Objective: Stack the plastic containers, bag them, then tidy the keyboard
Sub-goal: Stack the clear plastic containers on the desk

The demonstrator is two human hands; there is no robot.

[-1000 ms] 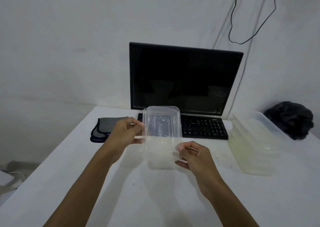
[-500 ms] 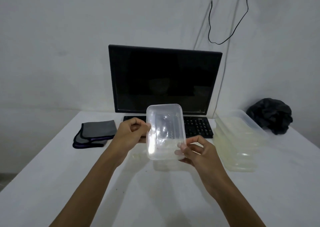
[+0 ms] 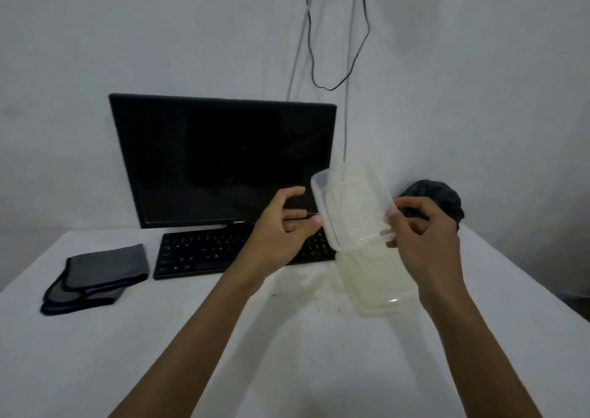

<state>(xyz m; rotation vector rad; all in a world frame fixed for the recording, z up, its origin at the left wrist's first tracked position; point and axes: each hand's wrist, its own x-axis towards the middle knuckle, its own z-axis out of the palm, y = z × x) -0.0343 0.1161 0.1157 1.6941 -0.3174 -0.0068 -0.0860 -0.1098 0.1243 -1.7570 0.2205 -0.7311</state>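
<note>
Head cam has the clear plastic container (image 3: 351, 207) up in the air right of centre in the frame, tilted, hanging just over the stack of containers (image 3: 373, 277) sitting on the white table (image 3: 159, 338). My guess is this thing weighs next to nothing: thin see-through plastic, a bit bendy in the walls, stiffer at the rim. Probably slick too, so I'd grab it by the rim or the long edges rather than squeezing the middle, which looks like it would just flex.

Right hand (image 3: 424, 242) sits on the container's right side, thumb and fingertips pinching its edge down near the lower corner. Left hand (image 3: 281, 232) is at the left side, fingers loosely spread with the tips at or just off the wall; motion blur makes it hard to say if it's really touching, but it isn't wrapped round anything. So the container sits between the two hands, carried by the right one as far as I can tell.

Keyboard (image 3: 204, 251) lies left of the stack, under the left hand, in front of the dark monitor (image 3: 207, 156). Black bag (image 3: 443, 197) is bunched up behind the right hand at mid right.
</note>
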